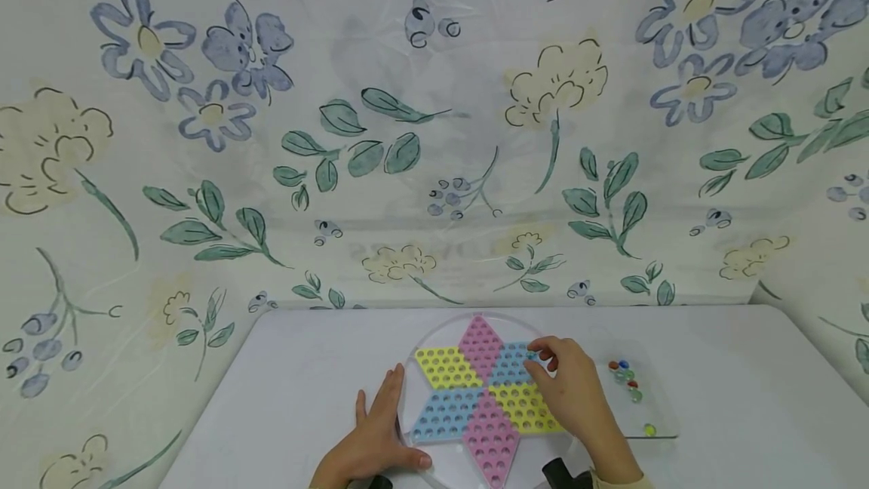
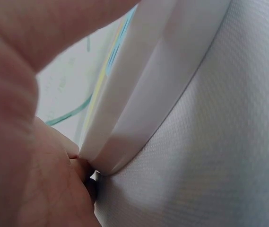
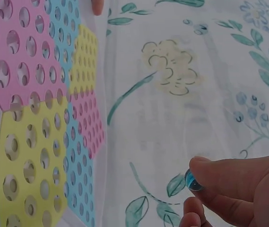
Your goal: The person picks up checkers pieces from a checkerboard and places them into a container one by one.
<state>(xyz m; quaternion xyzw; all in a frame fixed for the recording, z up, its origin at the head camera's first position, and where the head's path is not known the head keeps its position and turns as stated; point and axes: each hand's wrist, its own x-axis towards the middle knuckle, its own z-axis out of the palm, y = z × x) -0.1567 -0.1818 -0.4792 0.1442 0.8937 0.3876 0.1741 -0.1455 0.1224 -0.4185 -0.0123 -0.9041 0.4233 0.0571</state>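
A round white Chinese checkers board [image 1: 492, 429] lies on the table, its six-pointed star split into pink, yellow and blue diamonds full of small holes. Between thumb and fingertips my right hand [image 1: 573, 391] pinches a blue glass marble [image 3: 194, 180], over the back right blue diamond in the head view. Along the board's left edge rests my left hand [image 1: 372, 436], fingers extended and thumb apart towards the front. The left wrist view shows that hand right at the board's thick white rim [image 2: 125, 94].
To the right of the board, a clear shallow tray [image 1: 661, 398] holds several glass marbles [image 1: 624, 373] in a loose line, with a yellow-green marble [image 1: 649, 429] near its front. A flower-patterned cloth [image 1: 475, 134] hangs behind the white table [image 1: 299, 353].
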